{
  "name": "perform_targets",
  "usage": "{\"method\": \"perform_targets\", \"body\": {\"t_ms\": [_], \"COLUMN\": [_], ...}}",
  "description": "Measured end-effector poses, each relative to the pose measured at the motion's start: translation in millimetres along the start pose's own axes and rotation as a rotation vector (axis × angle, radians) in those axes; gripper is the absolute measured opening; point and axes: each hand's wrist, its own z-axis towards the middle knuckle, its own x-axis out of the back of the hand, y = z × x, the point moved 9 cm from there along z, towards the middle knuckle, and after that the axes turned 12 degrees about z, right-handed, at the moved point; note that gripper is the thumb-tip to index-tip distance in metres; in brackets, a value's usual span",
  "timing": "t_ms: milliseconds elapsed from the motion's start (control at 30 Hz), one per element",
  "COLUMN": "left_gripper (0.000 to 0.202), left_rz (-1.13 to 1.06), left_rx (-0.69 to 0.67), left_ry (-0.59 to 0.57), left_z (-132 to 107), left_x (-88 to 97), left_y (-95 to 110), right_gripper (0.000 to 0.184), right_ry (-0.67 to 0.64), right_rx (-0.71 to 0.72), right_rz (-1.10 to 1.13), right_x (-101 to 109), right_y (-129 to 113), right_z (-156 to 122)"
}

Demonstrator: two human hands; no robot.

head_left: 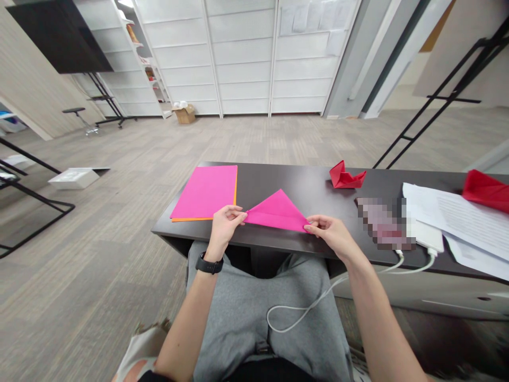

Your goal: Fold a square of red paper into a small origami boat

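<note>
A pink paper folded into a triangle (276, 211) lies on the dark table (286, 183) near its front edge. My left hand (225, 224) pinches the triangle's left corner, a black watch on its wrist. At the opposite corner my right hand (332, 232) pinches the paper's right tip. Both hands have their fingers closed on the paper.
A stack of flat pink and orange sheets (207, 192) lies to the left. A red folded paper boat (347, 176) sits behind, another red fold (485, 190) at far right on white printed papers (449, 215). A white charger and cable (427, 239) hang off the front edge.
</note>
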Motion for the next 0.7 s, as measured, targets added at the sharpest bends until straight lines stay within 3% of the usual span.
{"method": "perform_targets", "body": {"t_ms": [133, 267, 367, 467, 600, 700], "left_gripper": [0.038, 0.045, 0.054, 0.050, 0.040, 0.036], "left_rz": [0.000, -0.117, -0.291, -0.243, -0.137, -0.130], "left_rx": [0.000, -0.032, 0.006, 0.069, 0.020, -0.022], "left_ry": [0.000, -0.074, -0.185, -0.255, -0.206, -0.188], "left_z": [0.6, 0.5, -3.6, -11.9, -21.6, -29.0], "left_x": [0.7, -6.4, -25.7, -49.7, -62.8, -63.0], "left_y": [1.7, 21.5, 35.0, 39.8, 46.7, 50.1], "right_gripper": [0.051, 0.050, 0.051, 0.053, 0.055, 0.059], "right_ry": [0.008, 0.026, 0.034, 0.000, -0.084, -0.085], "right_rx": [-0.015, -0.029, -0.087, -0.159, -0.231, -0.242], "right_rz": [0.035, 0.203, 0.414, 0.535, 0.554, 0.549], "right_x": [0.4, -5.4, -23.5, -51.8, -83.3, -89.8], "right_y": [-1.3, -5.5, -4.0, -1.8, 0.1, 3.1], "right_z": [-1.5, -6.7, -13.6, -22.3, -32.0, -33.3]}}
